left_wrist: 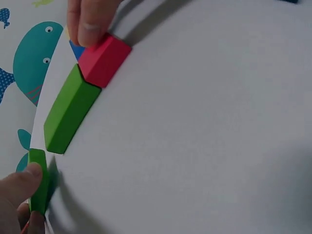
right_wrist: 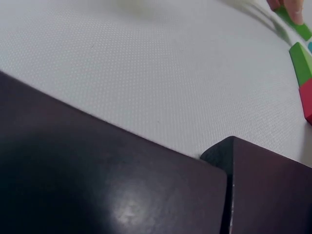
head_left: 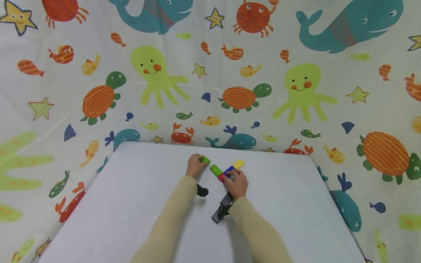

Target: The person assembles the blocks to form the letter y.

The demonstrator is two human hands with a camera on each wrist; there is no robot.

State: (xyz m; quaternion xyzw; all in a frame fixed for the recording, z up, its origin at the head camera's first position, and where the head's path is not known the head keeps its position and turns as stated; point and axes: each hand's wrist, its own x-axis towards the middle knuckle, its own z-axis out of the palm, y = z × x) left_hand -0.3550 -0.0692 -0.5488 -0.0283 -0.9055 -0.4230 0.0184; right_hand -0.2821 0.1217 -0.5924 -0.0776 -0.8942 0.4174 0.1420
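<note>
view from the head camera and both wrist cameras: two hands arranging coloured wooden blocks on a white table [head_left: 148, 204], near the middle of its far edge. the left hand [head_left: 196, 166] pinches a small bright-green rectangular block [head_left: 204, 159] between thumb and fingers; in the left wrist view this block [left_wrist: 38, 181] stands on the table, just beside the end of the longer block but apart from it by a narrow gap. the right hand [head_left: 236, 183] rests curled over the near end of the row, with one fingertip [left_wrist: 92, 27] pressing on the top of a red rectangular block [left_wrist: 103, 59]; whether the other fingers grip anything cannot be told.

already laid: a longer green rectangular block [head_left: 216, 170], the red block touching its end at an angle, a blue block [head_left: 229, 170] largely hidden behind the fingers, and a yellow rectangular block [head_left: 238, 164] furthest toward the far edge. together they appear to form a bent, v-like line, the green arm running left, the blue and yellow arm running right.

judged from this layout, four blocks are placed and the fifth, the small green one, is not yet joined to the left end. the right wrist view is mostly blocked by a dark strap mount [right_wrist: 112, 175]; only the green and red blocks show at its right edge.
</note>
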